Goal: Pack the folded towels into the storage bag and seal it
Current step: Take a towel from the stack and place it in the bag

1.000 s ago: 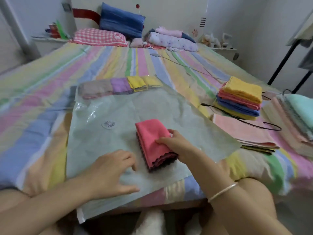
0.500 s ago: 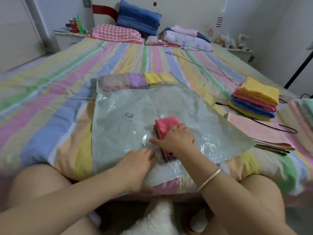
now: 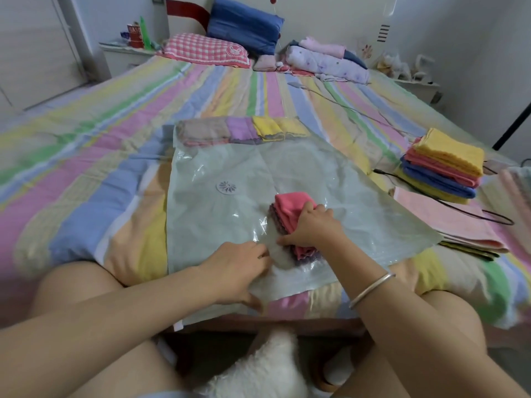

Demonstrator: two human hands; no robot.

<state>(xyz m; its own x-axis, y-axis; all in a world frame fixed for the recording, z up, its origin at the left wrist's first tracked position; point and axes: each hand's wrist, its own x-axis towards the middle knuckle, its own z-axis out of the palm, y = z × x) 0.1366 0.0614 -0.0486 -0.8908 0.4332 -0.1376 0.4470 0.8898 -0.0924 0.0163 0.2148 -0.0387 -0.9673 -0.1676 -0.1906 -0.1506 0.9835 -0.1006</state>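
A clear storage bag [image 3: 218, 225] with a round white valve [image 3: 226, 187] lies flat on the striped bed. Brown, purple and yellow folded towels [image 3: 241, 129] sit inside it at the far end. My right hand [image 3: 316, 228] grips a small stack of folded towels, pink on top [image 3: 290, 205], resting near the bag's near edge. My left hand [image 3: 238, 268] holds the bag's near edge just left of that stack, where the plastic film is lifted and crinkled. Whether the stack is inside the film or on top of it, I cannot tell.
A pile of yellow, pink and blue folded towels [image 3: 442, 168] stands at the right, with flat pink towels [image 3: 448, 222] in front of it and a black cable [image 3: 465, 209] across them. Pillows [image 3: 207, 50] and folded bedding lie at the far end of the bed.
My left hand moved right along the bag's near edge, up to the stack, and lifted the film. My right hand stayed on the pink stack, closer over it.
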